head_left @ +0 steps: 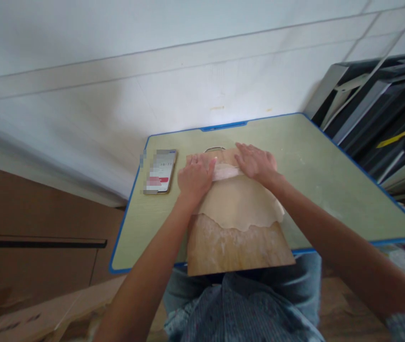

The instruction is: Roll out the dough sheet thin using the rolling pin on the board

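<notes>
A thin, pale dough sheet with an uneven near edge lies on a floury wooden board. Toward the board's far end, part of the dough is gathered into a whitish roll running crosswise; whether a rolling pin is inside it cannot be seen. My left hand presses on the roll's left end, fingers forward and thumb out to the side. On the right end rests my right hand, its fingers stretched out and lying flat. Beneath both palms, the ends of the roll are hidden.
The board sits on a pale green table with blue edging, overhanging its near edge. A phone lies left of the board. A white wall stands behind the table. Dark folded frames lean at the right.
</notes>
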A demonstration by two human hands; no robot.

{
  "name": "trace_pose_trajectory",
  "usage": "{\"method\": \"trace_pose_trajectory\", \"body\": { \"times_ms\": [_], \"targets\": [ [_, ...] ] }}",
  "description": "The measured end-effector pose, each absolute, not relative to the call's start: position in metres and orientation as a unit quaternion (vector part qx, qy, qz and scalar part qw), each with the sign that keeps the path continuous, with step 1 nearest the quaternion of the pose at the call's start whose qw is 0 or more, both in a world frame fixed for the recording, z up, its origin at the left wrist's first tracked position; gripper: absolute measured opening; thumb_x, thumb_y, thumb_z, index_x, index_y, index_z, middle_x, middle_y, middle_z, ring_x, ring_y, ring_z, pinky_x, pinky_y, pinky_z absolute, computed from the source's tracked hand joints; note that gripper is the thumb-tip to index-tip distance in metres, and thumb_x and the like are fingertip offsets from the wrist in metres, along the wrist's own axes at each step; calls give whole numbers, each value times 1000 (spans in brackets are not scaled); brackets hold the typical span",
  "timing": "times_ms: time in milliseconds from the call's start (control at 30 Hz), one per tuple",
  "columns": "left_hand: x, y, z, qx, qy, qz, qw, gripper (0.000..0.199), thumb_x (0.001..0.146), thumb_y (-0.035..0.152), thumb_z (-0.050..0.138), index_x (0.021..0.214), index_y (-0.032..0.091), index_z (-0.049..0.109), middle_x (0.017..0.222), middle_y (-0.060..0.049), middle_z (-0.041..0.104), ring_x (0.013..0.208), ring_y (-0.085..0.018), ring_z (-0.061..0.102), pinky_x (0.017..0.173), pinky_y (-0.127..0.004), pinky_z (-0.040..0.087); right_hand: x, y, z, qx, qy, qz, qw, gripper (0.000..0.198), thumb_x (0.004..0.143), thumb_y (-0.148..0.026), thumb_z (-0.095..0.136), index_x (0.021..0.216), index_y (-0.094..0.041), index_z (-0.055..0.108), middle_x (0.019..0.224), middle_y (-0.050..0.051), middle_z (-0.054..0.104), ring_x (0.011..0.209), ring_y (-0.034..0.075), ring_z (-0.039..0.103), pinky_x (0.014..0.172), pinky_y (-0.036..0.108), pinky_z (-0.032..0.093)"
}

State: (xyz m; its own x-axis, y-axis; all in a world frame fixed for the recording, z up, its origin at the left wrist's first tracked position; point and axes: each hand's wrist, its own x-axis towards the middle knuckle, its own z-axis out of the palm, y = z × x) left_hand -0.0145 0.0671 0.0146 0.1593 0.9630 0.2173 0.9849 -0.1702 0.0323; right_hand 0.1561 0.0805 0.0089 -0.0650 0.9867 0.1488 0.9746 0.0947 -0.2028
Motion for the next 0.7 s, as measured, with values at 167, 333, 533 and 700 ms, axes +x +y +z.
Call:
{"method": "trace_pose_trajectory", "body": {
  "times_ms": [167, 333, 533, 700],
  "targets": [
    [-15, 93, 20, -758, -649, -66, 31, 61, 97, 47, 11, 109, 14, 60, 113, -14, 65, 107, -25, 60, 85, -34, 47, 153, 101, 13, -694, -707, 38, 126, 46, 91, -32, 32, 132, -17, 48, 123, 13, 63, 110, 29, 59, 86, 45, 45],
    [-13, 115, 23, -733, -675, -79, 0, 67, 97, 50, 9, 105, 13, 64, 106, -16, 68, 99, -26, 64, 81, -35, 48, 152, 119, 15, -718, -687, 42, 107, 46, 90, -36, 35, 129, -16, 49, 109, 19, 67, 96, 32, 64, 76, 43, 48],
    [-13, 143, 21, -742, -666, -77, -10, 71, 97, 48, 8, 100, 9, 67, 100, -18, 70, 97, -27, 66, 81, -35, 48, 151, 139, 10, -718, -684, 40, 121, 62, 87, -29, 40, 142, -5, 28, 110, 24, 65, 98, 34, 63, 77, 42, 48],
    [-16, 154, 17, -743, -665, -76, -27, 73, 95, 51, 8, 97, 10, 69, 100, -19, 70, 96, -25, 66, 82, -34, 48, 152, 139, 9, -713, -690, 56, 112, 64, 85, -27, 41, 142, -3, 27, 114, 25, 63, 101, 34, 62, 79, 42, 47]
  ]
}}
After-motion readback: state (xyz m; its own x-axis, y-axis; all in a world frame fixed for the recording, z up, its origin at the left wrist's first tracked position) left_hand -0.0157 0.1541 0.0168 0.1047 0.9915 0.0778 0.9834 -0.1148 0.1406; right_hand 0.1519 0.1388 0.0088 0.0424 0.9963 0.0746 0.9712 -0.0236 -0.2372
